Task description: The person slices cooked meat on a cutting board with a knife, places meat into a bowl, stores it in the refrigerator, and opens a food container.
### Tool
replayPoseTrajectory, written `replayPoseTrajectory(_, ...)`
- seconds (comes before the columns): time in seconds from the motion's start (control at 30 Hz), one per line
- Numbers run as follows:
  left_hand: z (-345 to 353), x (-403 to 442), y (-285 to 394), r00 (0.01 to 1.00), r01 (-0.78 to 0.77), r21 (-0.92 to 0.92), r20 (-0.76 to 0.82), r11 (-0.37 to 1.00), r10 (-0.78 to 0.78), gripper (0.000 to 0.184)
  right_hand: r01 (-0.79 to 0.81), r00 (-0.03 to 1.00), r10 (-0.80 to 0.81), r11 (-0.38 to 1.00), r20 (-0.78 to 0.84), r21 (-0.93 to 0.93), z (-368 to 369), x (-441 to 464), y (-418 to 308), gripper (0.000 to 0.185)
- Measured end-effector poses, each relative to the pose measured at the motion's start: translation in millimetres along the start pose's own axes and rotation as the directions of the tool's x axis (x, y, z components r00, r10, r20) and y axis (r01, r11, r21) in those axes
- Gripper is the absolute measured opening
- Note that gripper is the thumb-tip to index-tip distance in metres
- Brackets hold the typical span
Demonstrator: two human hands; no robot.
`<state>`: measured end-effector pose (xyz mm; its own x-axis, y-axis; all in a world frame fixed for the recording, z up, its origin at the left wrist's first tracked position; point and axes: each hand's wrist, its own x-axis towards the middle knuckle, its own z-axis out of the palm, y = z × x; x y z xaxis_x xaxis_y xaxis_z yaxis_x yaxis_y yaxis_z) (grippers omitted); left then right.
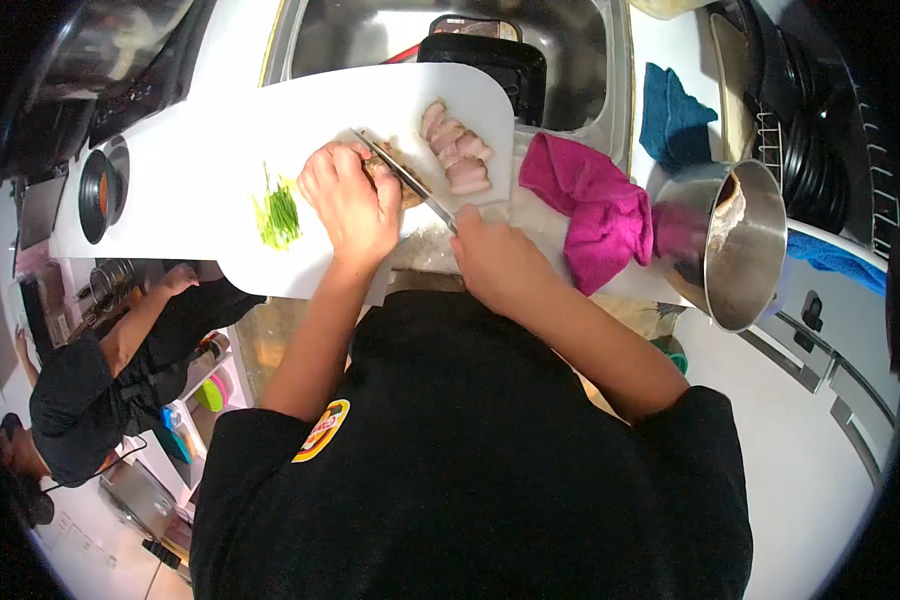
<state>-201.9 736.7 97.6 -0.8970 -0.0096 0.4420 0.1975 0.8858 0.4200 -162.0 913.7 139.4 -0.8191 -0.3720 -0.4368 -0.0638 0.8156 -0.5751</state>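
My right hand (500,258) is wrapped round the handle of a knife (402,174), whose blade points up and left across the white cutting board (340,100). Under and beside the blade lies a browned piece of meat (412,197), partly hidden by the blade and my fingers. My left hand (352,195) presses down on that meat with curled fingers, close to the knife. Right of the blade, several pale pink meat slices (460,150) overlap on the board. Cut green stalks, like chives or scallions (278,215), form a small pile on the left.
Beyond the board is a metal sink (360,40) with a black tray (530,75). A magenta cloth (595,215), a steel pot (745,250) and a blue cloth (673,115) are on the right. A co-worker in black (80,400) stands at the left, near a round black dish (97,197).
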Motion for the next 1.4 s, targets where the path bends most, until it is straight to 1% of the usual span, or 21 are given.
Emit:
replayPoseTrajectory(0.1, 0, -1, 2, 1.0, 0.011, 0.017, 0.014, 1.0, -0.011, 0.02, -0.02, 0.999, 0.019, 1.0, 0.027, 0.012, -15, -15, -1, 0.018)
replayPoseTrajectory(0.17, 2, -1, 0, 1.0, 0.002, 0.013, -0.001, 1.0, -0.002, 0.022, -0.078, 0.994, 0.076, 0.997, 0.074, 0.028, -19, -25, -5, 0.02)
replayPoseTrajectory(0.3, 2, -3, -2, 1.0, 0.008, 0.013, -0.001, 1.0, -0.008, 0.022, -0.067, 0.995, 0.066, 0.998, 0.081, 0.009, -19, -26, -10, 0.02)
replayPoseTrajectory(0.37, 3, -3, -2, 1.0, 0.008, 0.002, -0.006, 1.0, -0.008, 0.022, -0.003, 1.0, 0.003, 0.999, 0.01, 0.047, -10, -22, -2, 0.02)
replayPoseTrajectory(0.5, 3, -3, -2, 1.0, 0.003, -0.005, 0.006, 1.0, -0.002, 0.023, 0.02, 1.0, -0.019, 0.997, -0.011, 0.069, 9, 5, 0, 0.018)
replayPoseTrajectory(0.57, 2, -3, -1, 1.0, 0.005, 0.001, 0.012, 1.0, -0.005, 0.023, 0.119, 0.982, -0.107, 0.991, -0.159, 0.065, 17, -5, 9, 0.021)
replayPoseTrajectory(0.6, 3, -3, -3, 1.0, 0.007, 0.001, 0.013, 1.0, -0.007, 0.023, 0.118, 0.982, -0.107, 0.991, -0.156, 0.065, 12, -11, 6, 0.021)
replayPoseTrajectory(0.67, 4, -4, -4, 1.0, 0.002, -0.009, 0.004, 1.0, -0.002, 0.023, -0.152, 0.985, 0.154, 0.988, 0.074, -0.031, 0, -23, -3, 0.02)
replayPoseTrajectory(0.7, 3, -4, -4, 1.0, -0.001, -0.012, 0.008, 1.0, 0.002, 0.023, -0.157, 0.985, 0.158, 0.987, 0.073, -0.028, 6, -14, -3, 0.02)
replayPoseTrajectory(0.77, 3, -3, -3, 1.0, -0.001, -0.011, 0.006, 1.0, 0.002, 0.024, 0.028, 0.991, -0.035, 0.998, -0.13, -0.053, 22, 11, -1, 0.02)
replayPoseTrajectory(0.9, 4, -1, -7, 1.0, -0.026, -0.028, -0.008, 0.999, 0.025, 0.025, 0.004, 0.992, -0.004, 1.0, -0.124, 0.003, 15, -5, -2, 0.021)
replayPoseTrajectory(0.97, 3, -3, -5, 0.999, -0.033, -0.051, -0.015, 0.998, 0.033, 0.024, -0.149, 0.987, 0.151, 0.988, 0.058, -0.034, 7, -17, -8, 0.016)
replayPoseTrajectory(1.0, 4, -3, -6, 0.999, -0.041, -0.056, -0.005, 0.998, 0.041, 0.024, -0.16, 0.985, 0.161, 0.987, 0.056, -0.026, 10, -7, -9, 0.016)
replayPoseTrajectory(1.07, 4, -3, -5, 1.0, -0.018, -0.018, -0.011, 1.0, 0.018, 0.023, -0.028, 0.999, 0.027, 0.997, -0.026, -0.066, 19, 22, -8, 0.017)
replayPoseTrajectory(1.1, 2, -3, -2, 1.0, 0.004, -0.012, -0.002, 1.0, -0.004, 0.022, -0.026, 0.999, 0.023, 0.997, -0.033, -0.071, 22, 16, -4, 0.017)
replayPoseTrajectory(1.17, 3, -4, -2, 1.0, 0.003, -0.018, -0.005, 1.0, -0.003, 0.022, 0.021, 0.989, -0.016, 0.999, -0.149, 0.03, 29, -1, 2, 0.016)
replayPoseTrajectory(1.2, 3, -3, -3, 1.0, 0.002, -0.025, -0.006, 1.0, -0.002, 0.022, 0.027, 0.988, -0.022, 0.999, -0.153, 0.03, 27, -4, 1, 0.016)
replayPoseTrajectory(1.27, 3, -4, -3, 1.0, 0.003, -0.002, -0.005, 1.0, -0.003, 0.022, -0.16, 0.987, 0.16, 0.987, 0.02, 0.023, 24, -14, -2, 0.017)
replayPoseTrajectory(1.3, 4, -2, -2, 1.0, 0.004, 0.013, -0.015, 1.0, -0.003, 0.022, -0.167, 0.986, 0.167, 0.985, 0.007, 0.032, 25, -6, -5, 0.017)
replayPoseTrajectory(1.37, 3, -4, -2, 1.0, -0.004, 0.004, -0.012, 1.0, 0.004, 0.022, -0.087, 0.995, 0.085, 0.996, -0.059, -0.033, 26, 18, -11, 0.019)
replayPoseTrajectory(1.4, 3, -3, -3, 1.0, -0.003, 0.002, -0.013, 1.0, 0.003, 0.022, -0.087, 0.994, 0.084, 0.996, -0.066, -0.035, 27, 11, -10, 0.019)
